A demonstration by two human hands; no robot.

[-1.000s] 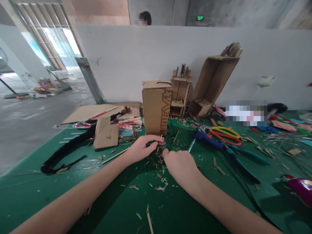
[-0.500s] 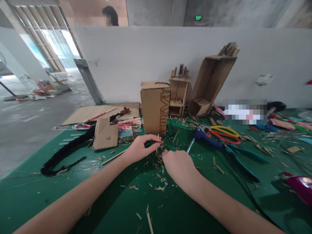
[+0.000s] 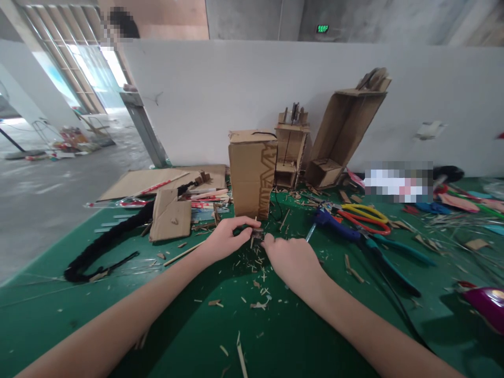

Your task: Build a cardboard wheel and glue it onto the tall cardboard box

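Observation:
My left hand (image 3: 228,239) pinches a small dark piece (image 3: 257,234) between thumb and fingers, with a thin pale stick end poking up beside it. My right hand (image 3: 293,257) is closed, its thumb and forefinger up against the right side of that piece. What the right fingers grip is hidden. Just behind both hands stands a tall cardboard box (image 3: 248,178) with a zigzag pattern down its right edge. Pale stick splinters (image 3: 264,290) lie scattered on the green tabletop (image 3: 189,336) below the hands.
Right of my hands lie a blue glue gun (image 3: 338,226) and teal-handled pliers (image 3: 394,270), near yellow and orange handles. A black fuzzy strip (image 3: 94,249) and a folded cardboard piece (image 3: 170,216) lie left. Cardboard structures (image 3: 346,131) stand at the back. A person's head shows beyond the white partition (image 3: 197,94).
My right hand has shifted slightly, and more of the dark piece shows between my hands. My left hand stays nearly in place. The person beyond the partition has moved left.

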